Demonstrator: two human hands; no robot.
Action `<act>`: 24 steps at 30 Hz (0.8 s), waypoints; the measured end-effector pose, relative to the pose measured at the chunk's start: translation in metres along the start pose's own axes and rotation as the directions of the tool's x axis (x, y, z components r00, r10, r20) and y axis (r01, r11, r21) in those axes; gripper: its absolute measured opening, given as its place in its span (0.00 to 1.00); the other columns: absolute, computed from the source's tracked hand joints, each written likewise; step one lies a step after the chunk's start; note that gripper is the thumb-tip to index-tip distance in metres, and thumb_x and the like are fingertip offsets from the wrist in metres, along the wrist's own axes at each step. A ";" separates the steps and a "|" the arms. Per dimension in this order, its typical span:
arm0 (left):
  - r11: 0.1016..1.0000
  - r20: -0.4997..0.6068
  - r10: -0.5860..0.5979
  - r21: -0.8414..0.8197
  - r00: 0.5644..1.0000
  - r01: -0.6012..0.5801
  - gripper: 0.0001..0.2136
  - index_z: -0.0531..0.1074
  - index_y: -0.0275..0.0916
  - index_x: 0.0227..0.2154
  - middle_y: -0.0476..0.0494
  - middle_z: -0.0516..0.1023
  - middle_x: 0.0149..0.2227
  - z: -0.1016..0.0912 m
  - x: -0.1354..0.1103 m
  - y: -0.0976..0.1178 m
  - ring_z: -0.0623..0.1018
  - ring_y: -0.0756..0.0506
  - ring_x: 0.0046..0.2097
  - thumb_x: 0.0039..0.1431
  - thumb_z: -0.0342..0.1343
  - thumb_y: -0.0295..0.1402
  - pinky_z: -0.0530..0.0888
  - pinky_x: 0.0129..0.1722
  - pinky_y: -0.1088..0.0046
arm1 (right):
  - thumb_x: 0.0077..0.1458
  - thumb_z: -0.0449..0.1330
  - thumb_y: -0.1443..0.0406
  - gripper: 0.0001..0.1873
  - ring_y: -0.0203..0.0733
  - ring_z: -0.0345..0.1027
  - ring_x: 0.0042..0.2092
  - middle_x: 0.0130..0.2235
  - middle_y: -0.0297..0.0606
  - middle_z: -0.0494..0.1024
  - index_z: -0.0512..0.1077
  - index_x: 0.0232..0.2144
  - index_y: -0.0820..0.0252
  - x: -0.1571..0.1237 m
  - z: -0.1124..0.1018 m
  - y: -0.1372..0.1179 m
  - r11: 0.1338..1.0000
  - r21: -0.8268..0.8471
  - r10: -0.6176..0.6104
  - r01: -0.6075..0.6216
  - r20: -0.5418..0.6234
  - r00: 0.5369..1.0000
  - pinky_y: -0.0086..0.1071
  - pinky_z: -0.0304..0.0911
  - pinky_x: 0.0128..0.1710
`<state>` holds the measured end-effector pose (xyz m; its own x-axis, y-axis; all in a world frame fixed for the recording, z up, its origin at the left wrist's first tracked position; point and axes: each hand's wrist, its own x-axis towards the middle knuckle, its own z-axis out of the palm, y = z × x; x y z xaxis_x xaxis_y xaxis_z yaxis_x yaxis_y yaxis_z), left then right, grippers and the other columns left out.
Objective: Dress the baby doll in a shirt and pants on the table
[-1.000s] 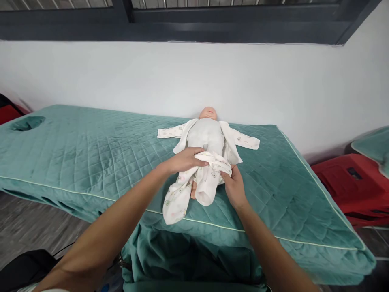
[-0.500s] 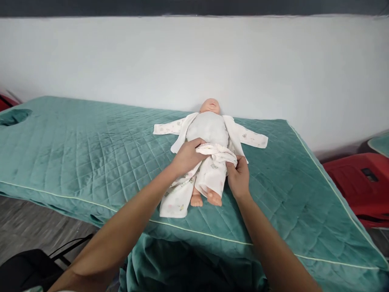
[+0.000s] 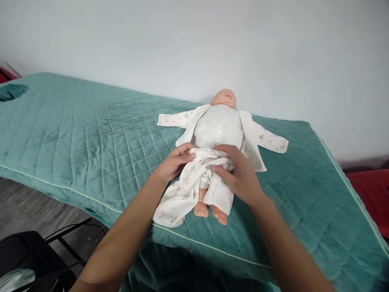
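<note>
A baby doll (image 3: 227, 98) lies on its back, its head toward the wall and its bare feet toward me. White patterned baby trousers (image 3: 190, 182) are bunched round its hips; one trouser leg covers a doll leg, while the other lies flat to the left. My left hand (image 3: 176, 162) pinches the waistband's left end between thumb and fingers. Over the right part of the waistband is my right hand (image 3: 240, 172), thumb and forefinger apart against the bunched cloth; its other fingers are hidden. An open white baby jacket (image 3: 253, 148) spreads beneath the doll, sleeves outstretched.
A green quilted cover (image 3: 100, 134) with pale piping lies over the bed, which has a hole (image 3: 13, 92) at the far left. Behind it rises a white wall (image 3: 152, 48). A red object (image 3: 370, 194) stands at the right, and a black bag (image 3: 27, 259) at lower left.
My right hand has let go of the waistband's right side and moved inward over it, its thumb and forefinger parting. My left hand still pinches the waistband. The view has shifted closer.
</note>
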<state>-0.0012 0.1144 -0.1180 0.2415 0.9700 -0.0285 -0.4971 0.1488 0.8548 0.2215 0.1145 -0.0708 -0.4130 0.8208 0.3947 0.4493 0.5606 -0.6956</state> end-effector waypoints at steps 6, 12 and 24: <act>0.998 -0.005 0.014 -0.054 1.000 -0.014 0.17 0.72 0.36 0.29 0.51 0.73 0.24 0.000 0.003 0.003 0.70 0.53 0.23 0.44 0.73 0.39 0.65 0.23 0.79 | 0.50 0.68 0.45 0.22 0.38 0.64 0.30 0.29 0.31 0.73 0.74 0.30 0.57 0.068 -0.003 -0.011 0.984 0.049 0.103 -0.173 0.636 0.765 0.33 0.57 0.30; 0.992 0.185 -0.017 0.125 0.983 -0.006 0.23 0.75 0.37 0.42 0.47 0.77 0.34 -0.001 0.000 0.004 0.74 0.50 0.33 0.45 0.74 0.41 0.69 0.31 0.77 | 0.49 0.71 0.53 0.18 0.35 0.62 0.30 0.29 0.30 0.70 0.70 0.29 0.58 0.066 0.007 0.019 0.785 0.474 0.152 -0.399 0.477 0.866 0.29 0.54 0.29; 0.991 -0.150 0.122 -0.038 0.981 -0.129 0.14 0.70 0.38 0.30 0.53 0.73 0.25 0.009 0.000 -0.001 0.71 0.52 0.25 0.43 0.70 0.29 0.66 0.26 0.77 | 0.52 0.68 0.49 0.19 0.34 0.62 0.29 0.29 0.29 0.70 0.70 0.31 0.57 0.060 0.012 0.007 0.775 0.491 0.138 -0.398 0.483 0.865 0.29 0.55 0.28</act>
<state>0.0073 0.1127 -0.1141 0.0513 0.9987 -0.0018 -0.5552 0.0300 0.8312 0.1906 0.1660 -0.0587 -0.6776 0.7341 -0.0447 0.1236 0.0537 -0.9909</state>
